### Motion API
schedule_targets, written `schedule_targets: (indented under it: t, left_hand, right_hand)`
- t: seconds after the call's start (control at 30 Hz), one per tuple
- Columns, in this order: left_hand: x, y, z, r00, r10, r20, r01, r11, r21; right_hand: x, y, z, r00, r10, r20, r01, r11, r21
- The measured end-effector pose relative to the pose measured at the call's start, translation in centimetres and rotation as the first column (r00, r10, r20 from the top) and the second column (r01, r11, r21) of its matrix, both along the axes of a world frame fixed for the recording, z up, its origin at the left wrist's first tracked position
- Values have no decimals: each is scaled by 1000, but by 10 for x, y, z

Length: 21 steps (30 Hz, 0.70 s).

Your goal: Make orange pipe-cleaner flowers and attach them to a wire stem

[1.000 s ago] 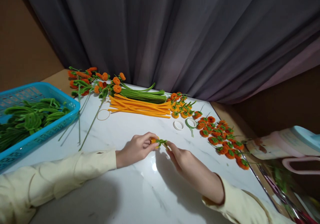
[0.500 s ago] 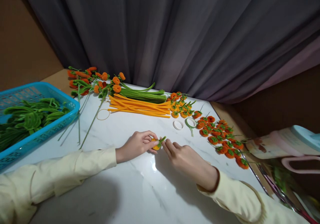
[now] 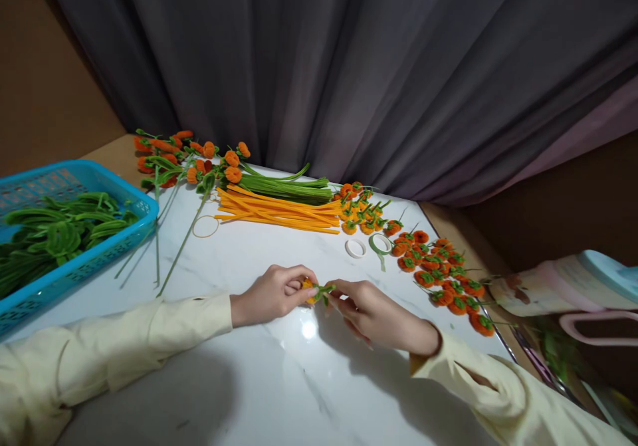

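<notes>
Between thumb and fingers, my left hand (image 3: 276,293) pinches a small yellow-orange fuzzy flower (image 3: 308,289) above the white marbled table (image 3: 279,379). Green pieces (image 3: 325,292) stick out from the flower's right side. My right hand (image 3: 371,316) closes its thumb and index finger on the end of this green part, with its other fingers curled loosely below. The fingers of both hands partly hide the flower.
Yellow strips (image 3: 279,212) and green stems (image 3: 286,188) lie at the back. A blue basket (image 3: 144,213) of green pieces stands left. Orange flowers (image 3: 426,278), a green tape roll (image 3: 379,243), a white ring (image 3: 355,248) and a bottle (image 3: 563,283) are to the right.
My right hand has turned and its fingers now pinch the green part, which points more to the right than before. My left hand keeps its hold on the flower, nearly in place.
</notes>
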<state>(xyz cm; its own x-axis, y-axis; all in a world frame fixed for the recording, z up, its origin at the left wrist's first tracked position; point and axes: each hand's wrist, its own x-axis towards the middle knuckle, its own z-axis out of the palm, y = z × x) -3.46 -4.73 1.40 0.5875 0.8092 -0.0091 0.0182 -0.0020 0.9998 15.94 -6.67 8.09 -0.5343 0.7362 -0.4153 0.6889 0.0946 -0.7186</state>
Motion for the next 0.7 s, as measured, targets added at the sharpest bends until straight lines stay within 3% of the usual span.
schedule_targets:
  t: [0.07, 0.2, 0.4, 0.5, 0.6, 0.7]
  left_hand:
    - [-1, -1, 1, 1000, -6, -31, 9, 996, 94]
    - [-2, -2, 1, 995, 12, -97, 24, 932, 362]
    - [-4, -5, -2, 991, 46, -122, 34, 810, 586]
    - [-3, -5, -4, 991, 66, -112, 7, 834, 551]
    - [-2, -5, -6, 993, 76, -92, -20, 869, 495]
    - [-2, -5, -6, 992, 89, -88, -31, 859, 512]
  right_hand:
    - [-2, 0, 6, 996, -81, -32, 75, 983, -168]
    - [-5, 1, 11, 963, -248, -109, 199, 921, -334]
    - [-3, 1, 4, 887, -366, -280, 204, 856, -475]
    - [-2, -2, -1, 908, -333, -254, 220, 895, -388]
    - [-2, -6, -5, 962, -218, -165, 205, 974, -95]
    - [-3, -10, -9, 983, -134, -127, 148, 983, 107]
